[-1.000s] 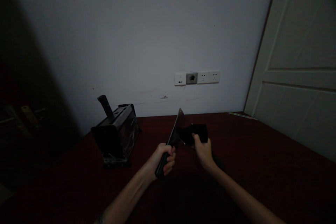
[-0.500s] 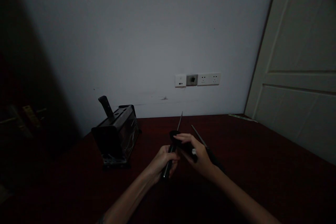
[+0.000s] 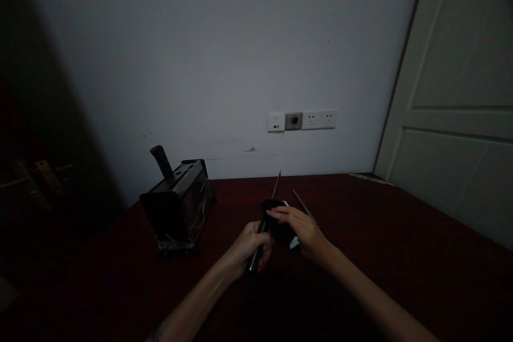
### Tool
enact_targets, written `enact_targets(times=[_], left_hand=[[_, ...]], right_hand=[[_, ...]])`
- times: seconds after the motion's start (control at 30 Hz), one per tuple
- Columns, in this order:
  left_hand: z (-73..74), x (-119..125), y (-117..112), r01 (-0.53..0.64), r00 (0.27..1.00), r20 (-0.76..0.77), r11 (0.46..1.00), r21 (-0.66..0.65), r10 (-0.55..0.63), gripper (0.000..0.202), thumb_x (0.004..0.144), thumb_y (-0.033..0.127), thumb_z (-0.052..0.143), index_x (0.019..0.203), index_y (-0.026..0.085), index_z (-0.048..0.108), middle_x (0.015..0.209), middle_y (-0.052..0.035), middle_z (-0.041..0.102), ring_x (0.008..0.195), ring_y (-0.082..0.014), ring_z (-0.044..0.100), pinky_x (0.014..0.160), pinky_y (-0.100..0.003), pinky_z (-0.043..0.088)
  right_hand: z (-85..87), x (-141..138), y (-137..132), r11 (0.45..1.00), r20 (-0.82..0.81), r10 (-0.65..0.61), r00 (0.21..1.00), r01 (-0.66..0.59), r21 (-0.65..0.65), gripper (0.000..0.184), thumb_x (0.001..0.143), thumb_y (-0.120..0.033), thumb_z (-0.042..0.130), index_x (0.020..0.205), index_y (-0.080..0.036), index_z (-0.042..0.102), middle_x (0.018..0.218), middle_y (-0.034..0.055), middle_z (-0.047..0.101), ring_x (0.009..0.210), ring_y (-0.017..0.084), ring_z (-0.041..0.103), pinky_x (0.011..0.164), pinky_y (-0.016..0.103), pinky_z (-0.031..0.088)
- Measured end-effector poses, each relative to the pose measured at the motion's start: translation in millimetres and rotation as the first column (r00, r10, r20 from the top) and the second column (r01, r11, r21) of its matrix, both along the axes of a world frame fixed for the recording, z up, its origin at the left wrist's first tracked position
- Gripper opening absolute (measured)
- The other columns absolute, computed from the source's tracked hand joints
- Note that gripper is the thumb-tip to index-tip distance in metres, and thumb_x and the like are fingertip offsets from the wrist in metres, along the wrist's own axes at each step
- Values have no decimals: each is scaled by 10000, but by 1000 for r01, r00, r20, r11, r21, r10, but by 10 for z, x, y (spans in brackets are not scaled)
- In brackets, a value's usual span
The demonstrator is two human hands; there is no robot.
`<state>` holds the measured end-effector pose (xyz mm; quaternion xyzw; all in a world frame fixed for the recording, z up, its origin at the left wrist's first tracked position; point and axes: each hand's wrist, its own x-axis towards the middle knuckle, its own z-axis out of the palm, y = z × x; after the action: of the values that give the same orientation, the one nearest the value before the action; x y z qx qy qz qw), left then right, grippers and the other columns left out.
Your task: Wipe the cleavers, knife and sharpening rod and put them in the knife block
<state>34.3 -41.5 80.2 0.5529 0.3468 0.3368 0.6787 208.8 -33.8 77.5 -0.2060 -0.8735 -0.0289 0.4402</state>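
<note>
My left hand [image 3: 250,243] is closed round the dark handle of a cleaver [image 3: 269,208], whose blade stands edge-on and points away from me. Against the blade near the handle my right hand [image 3: 302,230] presses a black cloth [image 3: 280,222], fingers wrapped over it. A thin steel rod [image 3: 303,206] lies on the dark red table [image 3: 401,256] just behind my right hand. The room is dim.
A black knife block [image 3: 176,203] with one dark handle sticking up stands on the table to the left. Behind it is a white wall with a row of sockets [image 3: 302,120]. A pale door [image 3: 457,117] closes off the right side.
The cleaver has turned from showing its flat side to edge-on. My right hand with the cloth has moved from the blade's right side onto the blade near the handle.
</note>
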Motion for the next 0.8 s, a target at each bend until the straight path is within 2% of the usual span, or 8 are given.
enact_targets(times=[0.1, 0.2, 0.27, 0.33, 0.4, 0.47, 0.67, 0.8], left_hand=[[9, 4, -23, 5, 1000, 22, 999, -46, -4, 150, 646, 208, 568, 665, 176, 422, 413, 91, 404, 255, -68, 389, 253, -156, 299], [21, 18, -54, 35, 999, 13, 996, -83, -34, 258, 686, 340, 607, 784, 176, 433, 545, 32, 542, 352, -135, 543, 266, -166, 325], [19, 34, -72, 21, 1000, -11, 996, -91, -22, 320, 693, 417, 609, 809, 178, 431, 582, 7, 581, 378, -149, 566, 280, -178, 352], [2, 52, -80, -32, 999, -40, 996, -77, 29, 353, 683, 463, 619, 786, 181, 432, 539, 33, 555, 328, -107, 505, 287, -182, 368], [-31, 70, -76, -99, 993, -67, 994, -49, 95, 370, 668, 489, 628, 741, 186, 428, 483, 67, 501, 281, -69, 420, 270, -174, 346], [-68, 87, -63, -160, 982, -100, 987, -16, 157, 384, 655, 506, 633, 704, 190, 421, 445, 81, 462, 259, -59, 375, 247, -163, 303], [-98, 109, -4, -354, 913, -189, 932, 81, 363, 389, 722, 560, 509, 705, 172, 473, 351, 78, 417, 214, -79, 359, 229, -158, 234], [-99, 90, 23, -362, 916, -152, 928, 92, 372, 359, 742, 515, 486, 732, 156, 494, 384, 68, 447, 226, -77, 375, 237, -161, 245]], right_hand=[[-14, 22, 25, 999, -34, 7, 999, -8, -31, 329, 778, -100, 470, 1093, -192, 495, 1157, 128, 598, 1113, 212, 516, 913, 402, 426], [-30, 2, 39, 986, -267, -69, 961, 25, -164, 240, 772, -156, 512, 1006, -208, 497, 1102, 106, 619, 1053, 207, 554, 890, 386, 434], [-35, -12, 63, 951, -486, -229, 843, 88, -296, 181, 769, -219, 535, 946, -204, 497, 988, 81, 648, 924, 197, 605, 801, 346, 471], [-28, -10, 105, 893, -621, -403, 673, 140, -428, 200, 747, -295, 570, 903, -190, 504, 815, 37, 646, 740, 173, 612, 675, 296, 483], [-10, 4, 149, 843, -671, -505, 542, 145, -517, 269, 705, -360, 610, 876, -174, 518, 705, 3, 604, 639, 154, 568, 597, 268, 464], [17, 19, 176, 820, -691, -540, 480, 117, -560, 311, 671, -394, 635, 855, -165, 534, 692, 2, 588, 644, 154, 546, 599, 267, 455], [74, 4, 152, 816, -719, -521, 460, 21, -578, 324, 661, -380, 648, 890, -168, 559, 746, 12, 593, 709, 164, 552, 669, 284, 455], [77, -12, 123, 850, -721, -462, 517, 27, -526, 275, 707, -338, 618, 918, -172, 558, 779, 16, 592, 705, 153, 553, 665, 276, 459]])
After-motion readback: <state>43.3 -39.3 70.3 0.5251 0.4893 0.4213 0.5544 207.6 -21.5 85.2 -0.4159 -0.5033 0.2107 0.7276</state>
